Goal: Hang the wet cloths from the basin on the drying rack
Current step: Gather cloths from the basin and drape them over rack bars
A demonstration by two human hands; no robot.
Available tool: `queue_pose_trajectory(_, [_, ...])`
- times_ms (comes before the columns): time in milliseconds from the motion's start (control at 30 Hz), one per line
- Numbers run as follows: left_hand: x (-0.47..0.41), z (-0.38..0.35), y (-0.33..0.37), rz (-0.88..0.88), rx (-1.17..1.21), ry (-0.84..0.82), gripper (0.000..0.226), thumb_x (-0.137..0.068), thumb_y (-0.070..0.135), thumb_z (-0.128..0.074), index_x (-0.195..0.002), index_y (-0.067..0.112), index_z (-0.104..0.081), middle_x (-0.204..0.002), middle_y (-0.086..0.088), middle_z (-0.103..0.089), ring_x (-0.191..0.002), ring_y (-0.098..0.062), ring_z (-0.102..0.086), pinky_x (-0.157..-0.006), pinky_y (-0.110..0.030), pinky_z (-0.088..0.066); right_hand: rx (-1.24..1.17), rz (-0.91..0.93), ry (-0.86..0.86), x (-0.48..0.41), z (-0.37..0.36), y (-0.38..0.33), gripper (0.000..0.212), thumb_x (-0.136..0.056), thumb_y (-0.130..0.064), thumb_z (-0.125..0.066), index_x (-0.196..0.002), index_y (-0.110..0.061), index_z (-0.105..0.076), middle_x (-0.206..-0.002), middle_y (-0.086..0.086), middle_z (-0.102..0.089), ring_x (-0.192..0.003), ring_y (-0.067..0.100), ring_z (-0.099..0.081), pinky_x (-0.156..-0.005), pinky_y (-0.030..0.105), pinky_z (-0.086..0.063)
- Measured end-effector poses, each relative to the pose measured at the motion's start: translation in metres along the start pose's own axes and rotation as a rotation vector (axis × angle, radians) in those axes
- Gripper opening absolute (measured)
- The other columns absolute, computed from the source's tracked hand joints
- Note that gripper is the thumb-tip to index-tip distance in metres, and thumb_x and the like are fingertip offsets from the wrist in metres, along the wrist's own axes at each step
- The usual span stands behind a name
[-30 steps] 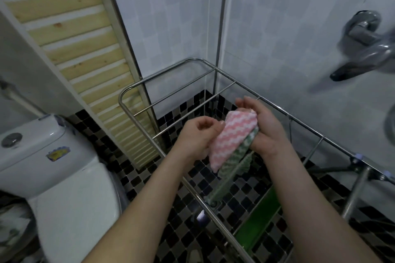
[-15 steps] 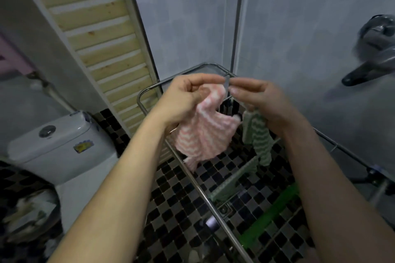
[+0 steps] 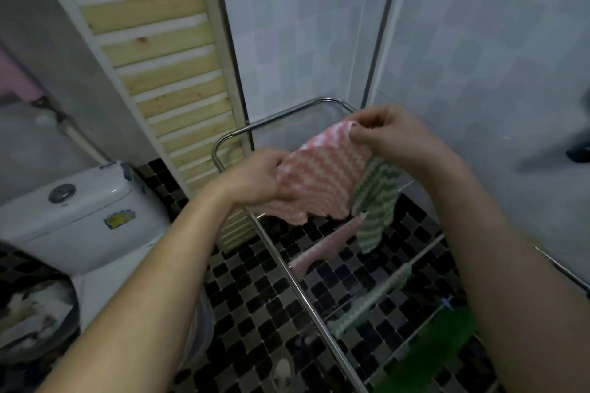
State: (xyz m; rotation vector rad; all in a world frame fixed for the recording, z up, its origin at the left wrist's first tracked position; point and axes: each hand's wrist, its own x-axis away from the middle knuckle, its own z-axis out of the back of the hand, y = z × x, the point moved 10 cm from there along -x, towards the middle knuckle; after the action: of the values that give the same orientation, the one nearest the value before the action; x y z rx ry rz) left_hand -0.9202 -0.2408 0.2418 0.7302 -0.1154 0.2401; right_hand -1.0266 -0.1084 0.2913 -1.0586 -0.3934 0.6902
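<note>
A pink-and-white zigzag cloth point(image 3: 322, 179) is stretched between my hands above the metal drying rack point(image 3: 281, 120). My left hand point(image 3: 255, 179) grips its lower left edge. My right hand point(image 3: 392, 137) pinches its upper right corner and also holds a green-and-white zigzag cloth point(image 3: 376, 201), which dangles below that hand. Another pink cloth point(image 3: 322, 247) and another green cloth point(image 3: 367, 303) hang over rack bars lower down. The basin is not in view.
A white toilet point(image 3: 79, 217) stands at the left, with a slatted wooden panel point(image 3: 153, 51) leaning on the wall behind it. Tiled walls close in the rack's far and right sides. A green object point(image 3: 424, 354) lies under the rack on the black-checked floor.
My hands have pulled apart, spreading the bunched pink cloth out flat. The right hand now holds the pink cloth's corner as well as the green cloth.
</note>
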Motion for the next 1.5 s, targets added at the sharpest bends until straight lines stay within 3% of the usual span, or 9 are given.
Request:
queue_pose_trajectory(100, [-0.002,-0.004,-0.036,0.057,0.115,-0.016,0.010,-0.083,0.026,-0.073,-0.093,0.023,-0.070,-0.089,0.005,-0.072,-0.084,-0.014,-0.069,-0.084,-0.046,-0.056,0.194,-0.040,-0.010,-0.016,0.006,0.019,0.017,-0.088,-0.012,-0.064,-0.078,-0.018,-0.076,-0.077,0.019,-0.070,-0.069,0.030,-0.061,-0.066,0.033,-0.045])
queue_pose_trajectory(234, [-0.001,0.001,-0.064,0.066,0.320,0.044,0.010,-0.089,0.015,-0.065,-0.093,0.021,-0.071,-0.090,0.004,-0.074,-0.088,-0.010,-0.070,-0.083,-0.031,-0.054,0.224,-0.191,-0.096,-0.019,0.002,0.059,0.022,-0.087,-0.009,-0.062,-0.075,-0.021,-0.075,-0.051,-0.002,-0.059,-0.046,0.006,-0.046,-0.049,0.018,-0.039])
queue_pose_trajectory(467, [-0.011,-0.019,-0.121,0.274,0.691,0.148,0.020,-0.090,0.005,-0.061,-0.091,0.021,-0.072,-0.091,0.002,-0.074,-0.085,-0.014,-0.070,-0.074,-0.025,-0.056,0.029,-0.362,-0.241,-0.038,-0.030,0.098,0.033,-0.091,-0.016,-0.050,-0.069,0.006,-0.062,-0.053,0.007,-0.054,-0.050,0.014,-0.043,-0.056,0.025,-0.036])
queue_pose_trajectory(567, [-0.024,-0.038,-0.152,0.383,0.619,0.206,0.016,-0.090,0.011,-0.064,-0.086,0.026,-0.069,-0.089,0.004,-0.071,-0.082,-0.009,-0.067,-0.074,-0.021,-0.052,0.185,-0.424,-0.171,-0.056,-0.050,0.125,0.041,-0.091,-0.021,-0.055,-0.052,-0.011,-0.061,-0.051,0.002,-0.060,-0.050,0.014,-0.048,-0.054,0.024,-0.038])
queue_pose_trajectory(901, [-0.043,-0.025,-0.186,0.516,0.212,0.495,0.015,-0.087,0.026,-0.064,-0.100,0.019,-0.065,-0.090,0.003,-0.064,-0.077,-0.013,-0.054,-0.057,-0.024,-0.036,0.137,-0.582,0.064,-0.096,-0.077,0.171,0.027,-0.090,-0.022,-0.053,-0.069,-0.006,-0.058,-0.068,0.012,-0.053,-0.054,0.019,-0.045,-0.051,0.026,-0.034])
queue_pose_trajectory(1101, [-0.048,-0.022,-0.189,0.522,0.147,0.479,0.049,-0.086,0.030,-0.066,-0.129,0.024,-0.045,-0.096,0.002,-0.065,-0.076,-0.013,-0.055,-0.060,-0.026,-0.036,0.059,-0.532,0.139,-0.099,-0.082,0.180,0.022,-0.092,-0.020,-0.053,-0.112,-0.011,-0.057,-0.092,0.005,-0.061,-0.085,0.022,-0.065,-0.071,0.035,-0.050])
queue_pose_trajectory(1201, [-0.051,-0.024,-0.178,0.405,0.106,0.418,0.042,-0.081,0.026,-0.071,-0.119,0.025,-0.054,-0.106,0.004,-0.061,-0.089,-0.012,-0.058,-0.064,-0.023,-0.039,0.295,-0.482,0.151,-0.096,-0.064,0.179,0.002,-0.085,-0.015,-0.056,-0.085,-0.015,-0.054,-0.073,0.002,-0.055,-0.069,0.020,-0.055,-0.061,0.032,-0.043])
queue_pose_trajectory(1268, [-0.049,-0.037,-0.166,0.354,0.013,0.262,0.023,-0.080,0.034,-0.072,-0.100,0.027,-0.066,-0.091,0.011,-0.064,-0.079,-0.007,-0.058,-0.060,-0.020,-0.039,0.373,-0.530,0.061,-0.091,-0.064,0.186,0.019,-0.084,-0.015,-0.060,-0.067,-0.010,-0.056,-0.057,0.003,-0.048,-0.055,0.019,-0.047,-0.054,0.028,-0.038])
queue_pose_trajectory(1501, [-0.035,-0.051,-0.152,0.233,-0.203,0.187,0.015,-0.086,0.041,-0.065,-0.095,0.030,-0.070,-0.087,0.011,-0.069,-0.075,-0.006,-0.060,-0.060,-0.022,-0.042,0.504,-0.519,-0.116,-0.083,-0.085,0.187,0.032,-0.082,-0.034,-0.073,-0.069,-0.006,-0.070,-0.054,0.004,-0.056,-0.048,0.014,-0.051,-0.047,0.025,-0.038])
